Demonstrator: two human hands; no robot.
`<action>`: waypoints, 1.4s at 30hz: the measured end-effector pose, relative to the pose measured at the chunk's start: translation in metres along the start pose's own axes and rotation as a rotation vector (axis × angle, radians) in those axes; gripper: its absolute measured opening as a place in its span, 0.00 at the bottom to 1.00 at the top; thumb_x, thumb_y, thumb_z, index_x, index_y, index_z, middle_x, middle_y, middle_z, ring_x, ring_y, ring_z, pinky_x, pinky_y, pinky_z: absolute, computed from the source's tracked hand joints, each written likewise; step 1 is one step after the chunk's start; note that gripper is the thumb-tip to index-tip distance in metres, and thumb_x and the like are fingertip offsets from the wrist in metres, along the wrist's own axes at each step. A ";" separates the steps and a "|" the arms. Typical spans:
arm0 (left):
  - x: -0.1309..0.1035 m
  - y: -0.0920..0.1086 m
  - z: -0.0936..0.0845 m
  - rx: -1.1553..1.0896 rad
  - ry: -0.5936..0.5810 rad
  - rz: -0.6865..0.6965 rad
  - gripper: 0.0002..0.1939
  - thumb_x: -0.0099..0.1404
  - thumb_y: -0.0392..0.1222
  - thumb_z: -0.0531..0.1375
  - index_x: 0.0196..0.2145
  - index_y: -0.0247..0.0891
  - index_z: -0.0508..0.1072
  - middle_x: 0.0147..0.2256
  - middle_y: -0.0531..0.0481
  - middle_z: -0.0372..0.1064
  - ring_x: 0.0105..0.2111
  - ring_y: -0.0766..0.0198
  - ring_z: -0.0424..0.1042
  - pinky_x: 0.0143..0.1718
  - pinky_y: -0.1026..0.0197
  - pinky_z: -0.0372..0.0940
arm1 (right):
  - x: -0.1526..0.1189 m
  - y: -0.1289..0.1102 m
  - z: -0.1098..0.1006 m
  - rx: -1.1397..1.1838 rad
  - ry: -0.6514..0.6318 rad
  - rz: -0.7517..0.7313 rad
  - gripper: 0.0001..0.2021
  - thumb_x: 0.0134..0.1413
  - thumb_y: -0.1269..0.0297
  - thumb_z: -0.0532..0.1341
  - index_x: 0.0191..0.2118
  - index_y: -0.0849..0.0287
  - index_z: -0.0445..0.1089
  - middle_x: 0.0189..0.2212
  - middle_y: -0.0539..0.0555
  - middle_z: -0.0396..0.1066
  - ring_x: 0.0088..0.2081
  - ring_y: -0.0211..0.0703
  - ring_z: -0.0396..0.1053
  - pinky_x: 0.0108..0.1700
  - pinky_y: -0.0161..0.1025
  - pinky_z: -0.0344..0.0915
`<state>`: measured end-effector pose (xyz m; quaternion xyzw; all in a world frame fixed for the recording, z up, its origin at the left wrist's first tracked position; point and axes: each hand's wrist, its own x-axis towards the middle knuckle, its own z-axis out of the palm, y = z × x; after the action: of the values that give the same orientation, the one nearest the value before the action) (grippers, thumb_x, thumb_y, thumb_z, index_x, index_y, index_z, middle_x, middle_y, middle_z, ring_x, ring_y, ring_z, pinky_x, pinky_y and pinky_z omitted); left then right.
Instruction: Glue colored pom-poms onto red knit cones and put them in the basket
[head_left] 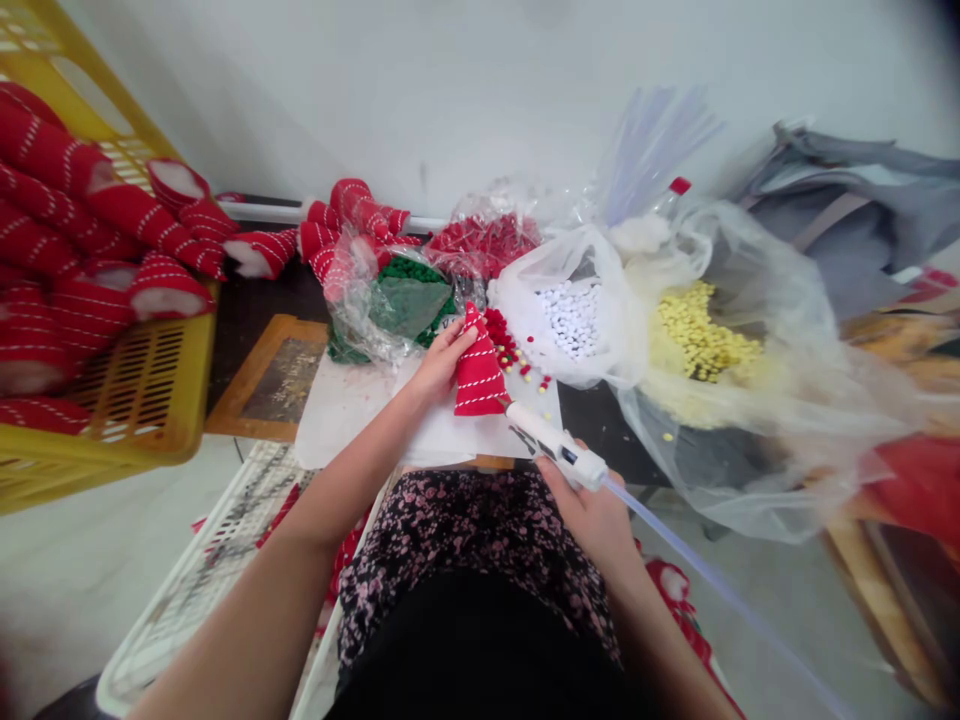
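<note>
My left hand grips the upper left side of a small red cone-shaped cloth piece with white dashed stripes, held over a white sheet. In my right hand is a white glue gun, its tip at the cloth's lower right corner. A long clear glue stick runs out of the gun's back. Just right of the cloth lie loose red and yellow pompoms.
Bags of green, red, white and yellow pompoms stand behind and to the right. A yellow crate of red striped pieces is at left. A white basket sits below, near my left arm.
</note>
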<state>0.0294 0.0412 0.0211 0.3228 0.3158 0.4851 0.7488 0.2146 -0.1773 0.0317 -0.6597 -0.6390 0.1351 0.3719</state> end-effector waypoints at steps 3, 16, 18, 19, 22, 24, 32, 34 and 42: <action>0.001 0.000 -0.001 0.014 0.000 -0.008 0.23 0.57 0.47 0.76 0.49 0.39 0.80 0.38 0.47 0.81 0.39 0.54 0.81 0.46 0.56 0.72 | 0.002 0.001 -0.008 0.014 0.050 0.002 0.15 0.70 0.49 0.62 0.45 0.55 0.79 0.33 0.56 0.82 0.33 0.53 0.82 0.37 0.43 0.78; 0.002 -0.004 -0.004 0.052 -0.095 0.053 0.26 0.56 0.52 0.77 0.48 0.40 0.78 0.37 0.50 0.80 0.36 0.59 0.79 0.46 0.55 0.73 | 0.025 -0.019 0.002 0.070 0.077 -0.071 0.19 0.70 0.49 0.59 0.41 0.56 0.83 0.38 0.60 0.85 0.43 0.57 0.84 0.47 0.46 0.80; 0.002 -0.005 -0.005 0.063 -0.110 0.056 0.26 0.57 0.53 0.77 0.49 0.40 0.77 0.37 0.50 0.80 0.35 0.59 0.79 0.46 0.55 0.73 | 0.026 -0.019 0.003 0.083 0.066 -0.054 0.20 0.70 0.48 0.59 0.42 0.56 0.83 0.38 0.60 0.85 0.42 0.56 0.84 0.47 0.46 0.80; 0.002 -0.005 -0.005 0.065 -0.114 0.055 0.26 0.57 0.53 0.76 0.49 0.40 0.77 0.37 0.50 0.80 0.35 0.59 0.79 0.45 0.54 0.73 | 0.026 -0.019 0.003 0.090 0.060 -0.049 0.20 0.70 0.48 0.58 0.42 0.56 0.83 0.37 0.60 0.84 0.41 0.56 0.84 0.47 0.46 0.80; 0.002 -0.004 -0.005 0.058 -0.117 0.051 0.27 0.56 0.54 0.77 0.48 0.40 0.77 0.37 0.50 0.80 0.34 0.60 0.79 0.44 0.55 0.74 | 0.027 -0.019 0.003 0.096 0.045 -0.050 0.20 0.70 0.49 0.58 0.41 0.55 0.83 0.35 0.59 0.84 0.41 0.57 0.83 0.47 0.47 0.79; 0.001 -0.004 -0.004 0.053 -0.119 0.046 0.28 0.54 0.54 0.78 0.47 0.40 0.77 0.36 0.51 0.79 0.34 0.61 0.79 0.42 0.56 0.74 | 0.027 -0.018 0.003 0.091 0.044 -0.057 0.20 0.70 0.49 0.58 0.41 0.55 0.83 0.35 0.59 0.84 0.40 0.57 0.83 0.47 0.48 0.79; 0.000 -0.002 -0.003 0.058 -0.124 0.036 0.29 0.55 0.54 0.77 0.49 0.40 0.76 0.37 0.50 0.79 0.35 0.61 0.78 0.45 0.56 0.73 | 0.023 -0.009 0.004 0.026 0.057 0.048 0.18 0.68 0.47 0.62 0.45 0.57 0.79 0.34 0.58 0.82 0.34 0.53 0.81 0.38 0.43 0.76; 0.000 -0.002 -0.004 0.065 -0.126 0.036 0.27 0.56 0.54 0.76 0.49 0.40 0.76 0.37 0.50 0.79 0.36 0.60 0.79 0.46 0.55 0.73 | 0.023 -0.008 0.004 0.050 0.088 0.065 0.17 0.67 0.47 0.62 0.44 0.57 0.78 0.34 0.57 0.82 0.34 0.52 0.80 0.37 0.43 0.75; -0.001 0.000 -0.005 0.057 -0.131 0.028 0.27 0.57 0.53 0.76 0.49 0.40 0.77 0.37 0.50 0.79 0.35 0.60 0.79 0.43 0.57 0.73 | 0.028 -0.009 0.004 0.159 0.102 0.093 0.23 0.68 0.45 0.58 0.30 0.56 0.76 0.35 0.59 0.82 0.40 0.53 0.80 0.46 0.44 0.75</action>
<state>0.0257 0.0413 0.0182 0.3793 0.2752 0.4642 0.7516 0.2090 -0.1501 0.0432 -0.6632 -0.5751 0.1687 0.4483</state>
